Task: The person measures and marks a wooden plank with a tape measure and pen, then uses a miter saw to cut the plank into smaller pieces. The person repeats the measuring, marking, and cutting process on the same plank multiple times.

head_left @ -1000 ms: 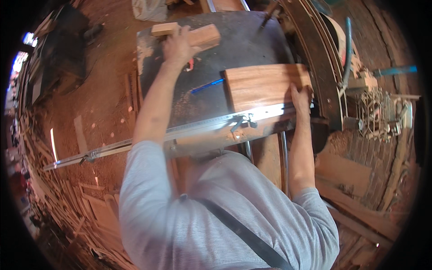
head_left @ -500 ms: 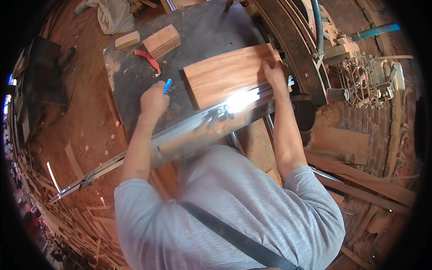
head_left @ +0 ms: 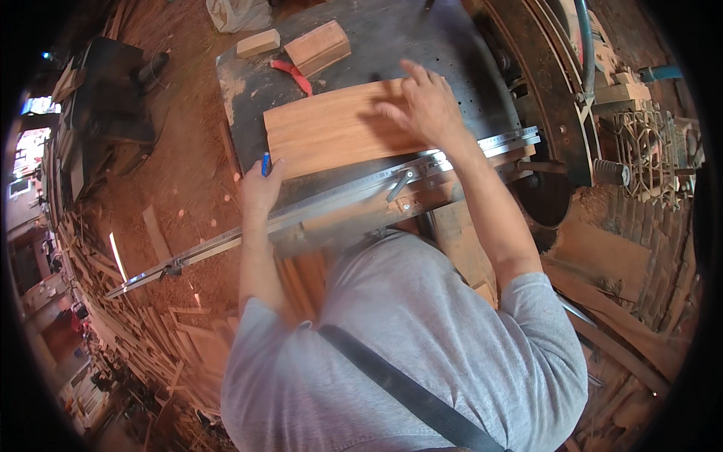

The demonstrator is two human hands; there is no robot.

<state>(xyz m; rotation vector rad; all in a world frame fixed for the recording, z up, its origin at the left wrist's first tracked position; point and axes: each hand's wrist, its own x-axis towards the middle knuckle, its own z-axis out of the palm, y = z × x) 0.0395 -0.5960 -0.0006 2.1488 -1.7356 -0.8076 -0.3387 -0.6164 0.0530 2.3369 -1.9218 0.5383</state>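
Note:
A wooden board (head_left: 324, 135) with one curved long edge lies on the dark machine table (head_left: 399, 45). My left hand (head_left: 260, 188) is closed round a blue pen (head_left: 266, 163) at the board's near left corner, its thumb against the wood. Over the board's right part, my right hand (head_left: 433, 113) hovers with fingers spread and nothing in it. A metal fence with a ruled scale (head_left: 361, 184) runs along the near side of the board, with a lever clamp (head_left: 401, 184) on it.
A brown wood block (head_left: 318, 49), a paler block (head_left: 258, 43) and a red strip-like piece (head_left: 292, 75) lie at the table's far left. Machinery with a rusty beam (head_left: 553, 68) stands right. Offcuts (head_left: 151, 324) are piled at lower left.
The board has shifted left, away from the machine on the right. My left hand has come to its left corner with the pen; my right hand has left its right end.

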